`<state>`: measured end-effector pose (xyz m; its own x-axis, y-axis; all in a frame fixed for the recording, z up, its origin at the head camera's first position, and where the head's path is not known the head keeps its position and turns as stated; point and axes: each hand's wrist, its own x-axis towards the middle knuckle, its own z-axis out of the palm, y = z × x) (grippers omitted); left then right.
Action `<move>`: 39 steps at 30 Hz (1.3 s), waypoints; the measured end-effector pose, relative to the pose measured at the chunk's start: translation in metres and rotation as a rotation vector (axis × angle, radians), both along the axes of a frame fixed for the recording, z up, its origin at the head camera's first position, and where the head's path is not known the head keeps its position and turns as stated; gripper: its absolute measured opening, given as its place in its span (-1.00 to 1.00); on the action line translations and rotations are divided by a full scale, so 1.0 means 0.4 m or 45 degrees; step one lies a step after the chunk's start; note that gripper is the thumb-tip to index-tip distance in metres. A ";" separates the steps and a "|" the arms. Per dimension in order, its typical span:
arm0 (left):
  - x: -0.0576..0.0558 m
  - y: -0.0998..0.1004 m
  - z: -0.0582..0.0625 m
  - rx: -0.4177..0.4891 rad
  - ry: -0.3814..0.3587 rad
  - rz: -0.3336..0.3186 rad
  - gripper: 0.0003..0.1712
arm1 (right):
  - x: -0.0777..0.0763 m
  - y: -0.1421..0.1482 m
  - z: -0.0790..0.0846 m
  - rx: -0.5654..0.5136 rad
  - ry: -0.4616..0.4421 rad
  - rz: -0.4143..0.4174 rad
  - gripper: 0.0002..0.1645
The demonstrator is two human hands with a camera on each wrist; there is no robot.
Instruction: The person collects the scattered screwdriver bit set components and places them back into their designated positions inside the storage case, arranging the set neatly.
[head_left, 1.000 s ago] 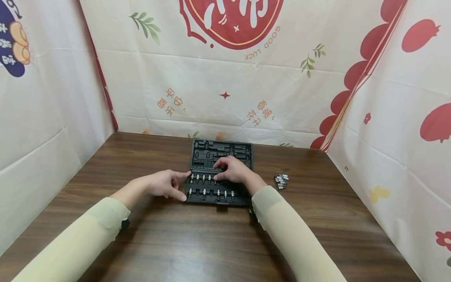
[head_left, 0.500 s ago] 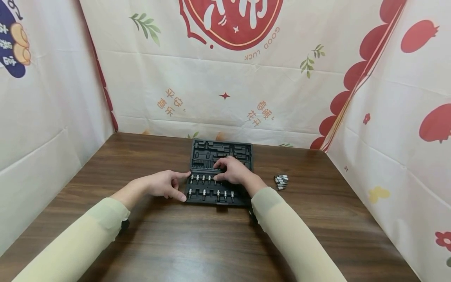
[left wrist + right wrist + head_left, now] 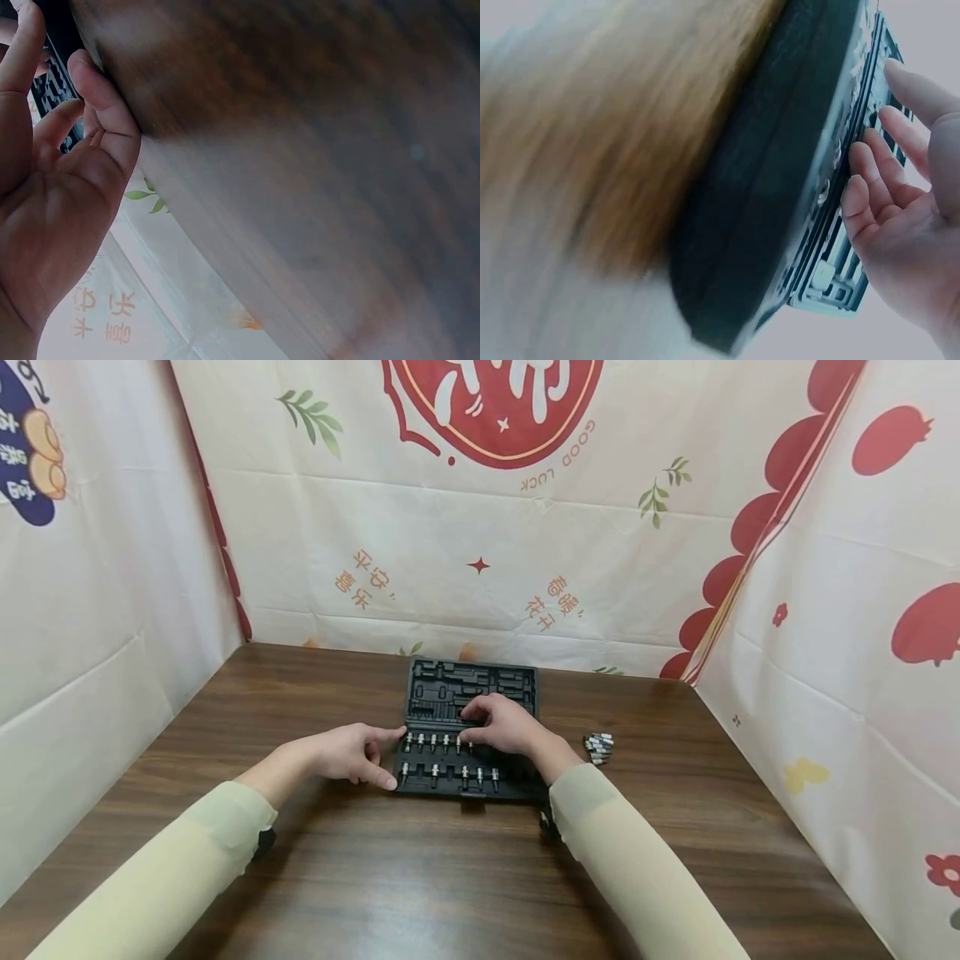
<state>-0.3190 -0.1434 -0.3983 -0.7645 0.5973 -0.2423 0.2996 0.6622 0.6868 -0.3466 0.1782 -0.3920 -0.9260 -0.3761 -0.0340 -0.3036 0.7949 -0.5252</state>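
A black socket case [image 3: 442,786] lies opened flat on the table, its moulded lid [image 3: 442,668] folded back. Two rows of silver-and-dark bit sockets [image 3: 435,774] sit in the base. My left hand [image 3: 348,752] touches the case's left side, index finger at the hinge corner and thumb at the front corner. Over the right part of the back row hovers my right hand [image 3: 510,727], thumb and index finger apart. In the right wrist view its fingers [image 3: 885,165] are loosely bent with nothing visible between them. The right hand and forearm hide part of the case.
A small pile of loose bit sockets [image 3: 599,747] lies on the wooden table [image 3: 420,877], right of the case. Printed cloth [image 3: 480,518] hangs behind the table and along both sides.
My right hand has shifted slightly right along the back row. Another socket now shows by its thumb, where the hand covered the row before. The left hand and the case stay put.
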 end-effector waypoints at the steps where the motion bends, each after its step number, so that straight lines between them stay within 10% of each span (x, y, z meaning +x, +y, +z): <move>1: 0.000 0.000 0.000 0.003 0.002 -0.004 0.18 | 0.003 0.005 0.001 -0.003 0.001 -0.001 -0.55; 39: -0.012 -0.005 -0.010 0.006 0.008 -0.007 0.19 | 0.134 0.256 0.055 -0.317 0.013 -0.068 -0.54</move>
